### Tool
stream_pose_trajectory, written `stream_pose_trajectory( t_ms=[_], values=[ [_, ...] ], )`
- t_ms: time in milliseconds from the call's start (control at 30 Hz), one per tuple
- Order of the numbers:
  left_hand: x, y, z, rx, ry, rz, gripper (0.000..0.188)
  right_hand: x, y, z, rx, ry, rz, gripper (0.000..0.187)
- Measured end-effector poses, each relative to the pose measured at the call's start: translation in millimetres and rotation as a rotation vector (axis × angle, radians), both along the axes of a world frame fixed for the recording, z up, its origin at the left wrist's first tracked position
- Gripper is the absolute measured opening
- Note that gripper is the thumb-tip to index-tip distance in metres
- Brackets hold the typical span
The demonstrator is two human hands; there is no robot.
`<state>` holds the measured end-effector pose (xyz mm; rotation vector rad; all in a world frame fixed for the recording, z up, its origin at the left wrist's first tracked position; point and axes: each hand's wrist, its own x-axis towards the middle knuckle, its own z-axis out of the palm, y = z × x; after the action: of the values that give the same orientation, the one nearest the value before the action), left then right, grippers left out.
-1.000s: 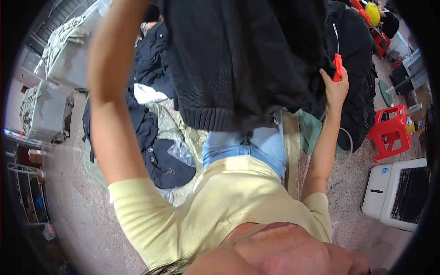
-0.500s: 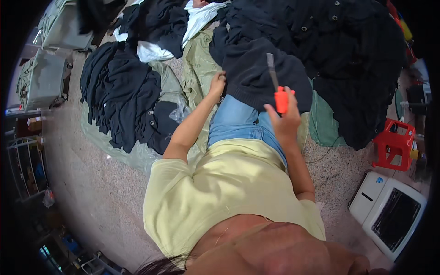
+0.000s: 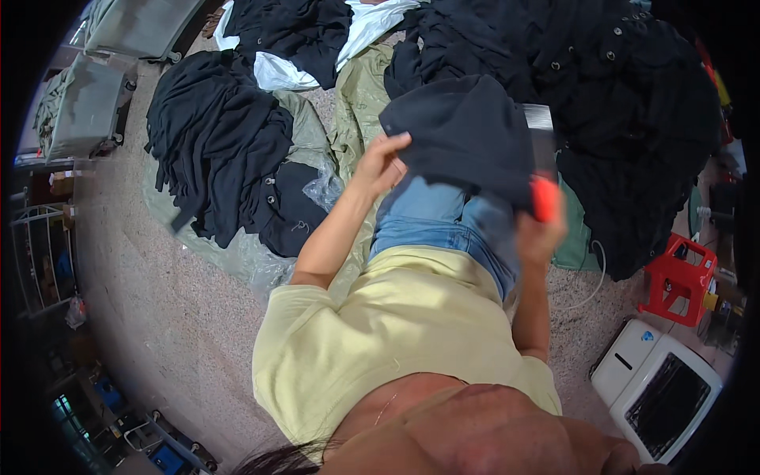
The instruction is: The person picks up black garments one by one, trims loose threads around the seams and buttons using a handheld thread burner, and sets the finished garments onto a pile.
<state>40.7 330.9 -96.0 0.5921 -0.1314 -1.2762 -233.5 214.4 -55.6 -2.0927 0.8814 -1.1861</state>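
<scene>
A black knit garment [image 3: 463, 131] lies over my lap, on the blue jeans [image 3: 419, 207]. Its left edge is at the curled fingers of my left hand [image 3: 381, 165], which pinch it. My right hand [image 3: 542, 233], smeared by motion, is closed round a tool with an orange-red handle [image 3: 544, 198]. A flat silver metal end [image 3: 538, 117] points away from me, along the garment's right side. The blur hides the tool's exact kind and the right fingertips.
Black garments lie heaped at left [image 3: 218, 150] and right [image 3: 625, 134], on plastic sheeting [image 3: 360, 95]. A red stool [image 3: 679, 277] and a white boxy appliance [image 3: 657, 388] stand at right. Grey wheeled bins [image 3: 91, 107] are far left. A pale cord [image 3: 598, 285] curves across the floor.
The garment is lifted and bunched more over my lap. My right hand has moved right and a little nearer with the tool; my left hand has shifted slightly nearer. The view has turned a little.
</scene>
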Motion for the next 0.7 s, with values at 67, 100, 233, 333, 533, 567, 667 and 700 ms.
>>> stream_pose_trajectory(
  t_ms=[67,100,233,333,533,567,667,700],
  values=[
    [-32.8,17.8,12.9,-0.146,0.046,-0.251,0.034,-31.0,-3.3,44.7,0.002,-0.021,-0.335,0.041],
    [-47.1,22.5,3.9,-0.231,0.065,-0.453,0.036,-54.2,-14.4,50.7,-0.196,-0.019,-0.399,0.038],
    [-88.4,11.0,16.3,0.047,0.103,-0.533,0.026,-103.6,-16.2,37.6,-0.161,-0.075,-0.632,0.034],
    [-64.9,7.6,-43.0,0.503,-0.232,-0.093,0.011,-137.6,-13.1,-5.0,0.003,-0.076,-0.690,0.040],
    [5.3,13.9,-140.4,1.020,-0.139,-0.026,0.030,-160.8,5.4,-19.8,0.420,0.274,-0.505,0.052],
    [8.9,12.3,-156.9,1.023,-0.136,-0.021,0.030,-152.5,10.2,-8.0,0.415,0.331,-0.433,0.051],
    [10.0,0.0,-199.6,0.383,0.136,0.089,0.031,-121.2,8.6,27.3,0.278,0.525,-0.205,0.047],
    [9.1,-7.9,-188.1,0.386,0.136,0.075,0.031,-114.6,9.1,40.4,0.295,0.721,-0.103,0.048]
  ],
)
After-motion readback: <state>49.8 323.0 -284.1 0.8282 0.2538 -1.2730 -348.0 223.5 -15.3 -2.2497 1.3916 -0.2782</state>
